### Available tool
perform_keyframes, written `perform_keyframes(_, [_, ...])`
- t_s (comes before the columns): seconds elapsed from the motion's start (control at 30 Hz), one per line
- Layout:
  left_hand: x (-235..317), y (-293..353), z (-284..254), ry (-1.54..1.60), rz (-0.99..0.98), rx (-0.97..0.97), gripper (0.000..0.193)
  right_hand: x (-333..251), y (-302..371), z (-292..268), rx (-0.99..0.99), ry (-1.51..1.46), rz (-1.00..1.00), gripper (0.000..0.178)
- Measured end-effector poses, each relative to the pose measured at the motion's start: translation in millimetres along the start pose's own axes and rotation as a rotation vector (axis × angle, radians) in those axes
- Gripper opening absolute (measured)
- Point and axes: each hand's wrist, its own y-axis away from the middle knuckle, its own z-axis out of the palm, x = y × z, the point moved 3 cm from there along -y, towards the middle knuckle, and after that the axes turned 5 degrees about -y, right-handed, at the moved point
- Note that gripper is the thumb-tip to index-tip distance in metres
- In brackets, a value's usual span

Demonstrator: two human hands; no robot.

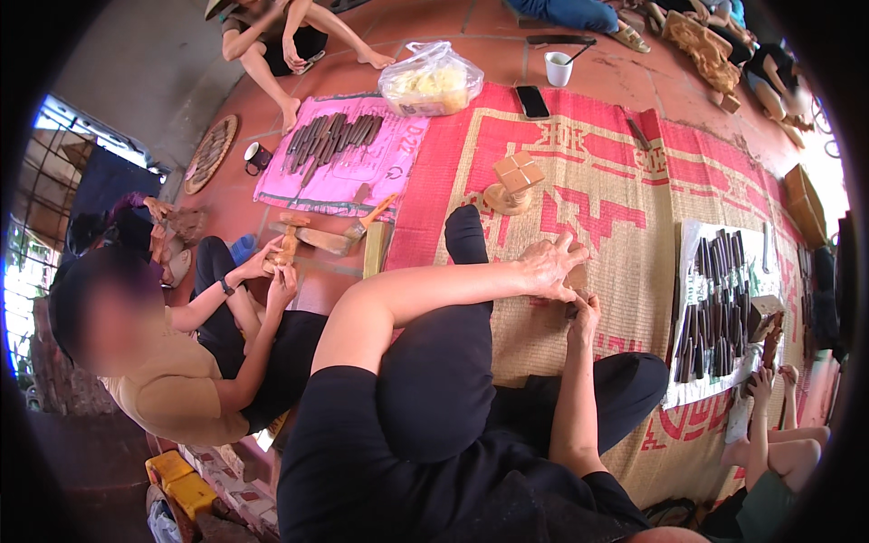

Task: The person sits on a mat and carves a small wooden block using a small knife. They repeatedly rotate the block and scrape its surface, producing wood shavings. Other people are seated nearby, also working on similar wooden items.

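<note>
In front of my raised knee, both my hands meet over the red and tan woven mat (625, 262). My left hand (550, 269) reaches across with its fingers bent over a small brown piece (577, 279), which looks like wood. Close below, my right hand (585, 319) has its thumb and fingers pinched at the lower end of that piece. Fingers cover most of it, so its full shape is hidden. Ahead on the mat, a square wooden block (519, 170) marked with a pale cross rests on a round wooden base (507, 199).
Dark hand tools lie in rows on a pink sheet (398, 149) and a white sheet (683, 385). At left, a co-worker (181, 371) holds a wooden piece (286, 249). A brush (376, 213), a phone (532, 102), a white cup (558, 69) and a plastic bag (431, 81) lie farther off.
</note>
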Motion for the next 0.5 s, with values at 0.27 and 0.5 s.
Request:
perform_keyframes(0.27, [-6.3, -6.5, 14.2, -0.031, 0.16, 0.1, 0.075, -6.3, 0.4, 4.0, 0.039, 0.048, 0.027, 0.017])
perform_keyframes(0.5, [-10.3, 3.4, -8.8, 0.099, -0.072, 0.169, 0.066, 10.5, -7.9, -6.8, 0.067, 0.157, 0.018, 0.018])
